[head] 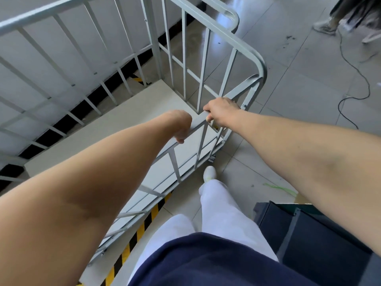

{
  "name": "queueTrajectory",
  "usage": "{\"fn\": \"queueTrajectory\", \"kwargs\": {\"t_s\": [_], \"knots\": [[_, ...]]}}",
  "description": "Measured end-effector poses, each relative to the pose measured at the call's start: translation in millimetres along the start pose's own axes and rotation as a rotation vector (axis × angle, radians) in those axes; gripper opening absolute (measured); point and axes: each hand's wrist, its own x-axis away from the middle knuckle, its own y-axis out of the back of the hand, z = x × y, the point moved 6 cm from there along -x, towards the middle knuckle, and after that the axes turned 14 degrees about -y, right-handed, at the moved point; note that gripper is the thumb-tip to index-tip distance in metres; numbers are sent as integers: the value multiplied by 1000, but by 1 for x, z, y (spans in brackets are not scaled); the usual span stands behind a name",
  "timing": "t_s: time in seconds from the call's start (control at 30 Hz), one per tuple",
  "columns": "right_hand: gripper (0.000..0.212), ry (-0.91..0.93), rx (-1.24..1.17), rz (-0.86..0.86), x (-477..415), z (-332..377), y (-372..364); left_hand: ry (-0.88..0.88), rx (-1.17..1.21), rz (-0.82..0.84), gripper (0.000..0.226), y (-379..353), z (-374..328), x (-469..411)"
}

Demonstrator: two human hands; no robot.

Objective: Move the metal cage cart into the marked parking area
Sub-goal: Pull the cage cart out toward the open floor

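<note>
The grey metal cage cart point(208, 19) fills the left and middle of the head view, with barred sides and a pale flat deck. My left hand point(181, 125) and my right hand point(221, 112) both grip the slanted top bar of its near side, close together. Yellow-and-black striped floor tape point(142, 230) runs under the cart's near edge, and another piece of tape point(137, 79) shows past the far bars next to the white wall. The cart stands close along that wall.
A dark box-like object point(305, 230) sits at my right leg. A black cable point(358, 73) snakes across the tiled floor on the right. Another person's feet point(327, 25) stand at the top right. A green string point(282, 188) lies on the tiles.
</note>
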Motion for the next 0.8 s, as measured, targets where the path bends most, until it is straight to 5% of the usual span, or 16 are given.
{"fn": "queueTrajectory", "kwargs": {"t_s": [0.6,0.8], "knots": [[19,4,-2,23,-9,-2,-2,37,10,123,36,1,0,-6],[38,6,35,34,-10,-5,-5,57,52,22,39,-3,2,-9]]}}
